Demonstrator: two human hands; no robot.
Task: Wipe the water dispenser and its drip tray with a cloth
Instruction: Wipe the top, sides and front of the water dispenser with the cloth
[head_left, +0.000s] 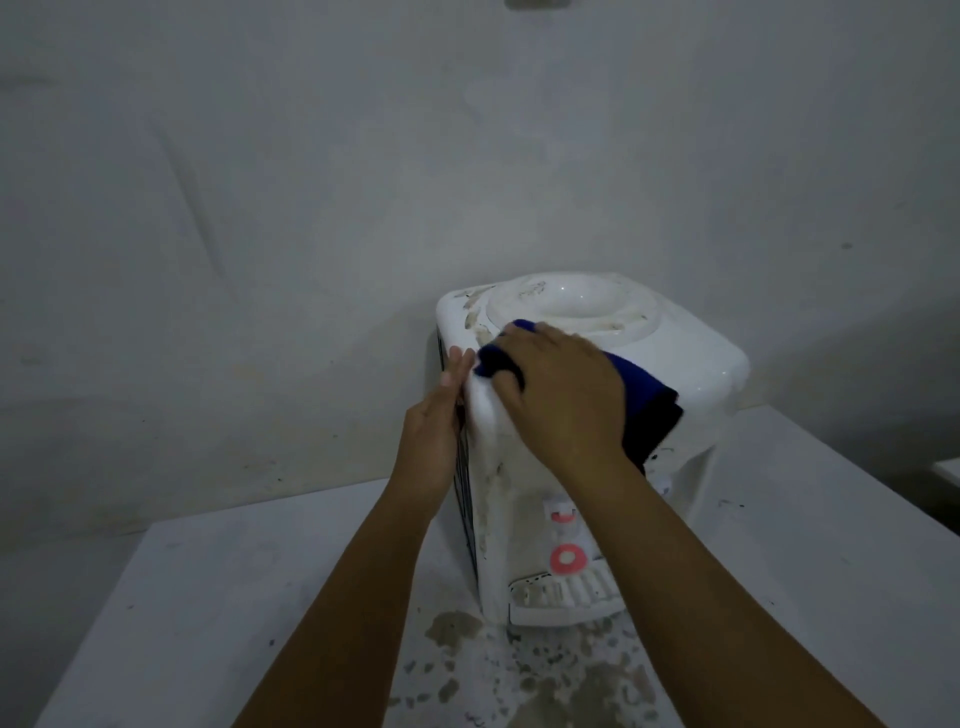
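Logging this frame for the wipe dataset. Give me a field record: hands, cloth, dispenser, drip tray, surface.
left hand: flat and open against the dispenser's left side, steadying it
right hand: pressing the cloth on the top front edge
cloth: blue, partly under the hand, trailing over the front
water dispenser: white, no bottle fitted, brown grime on the top and front left corner
drip tray: in place at the base, dirty slats, not being wiped
table: white, stained patches in front of the dispenser
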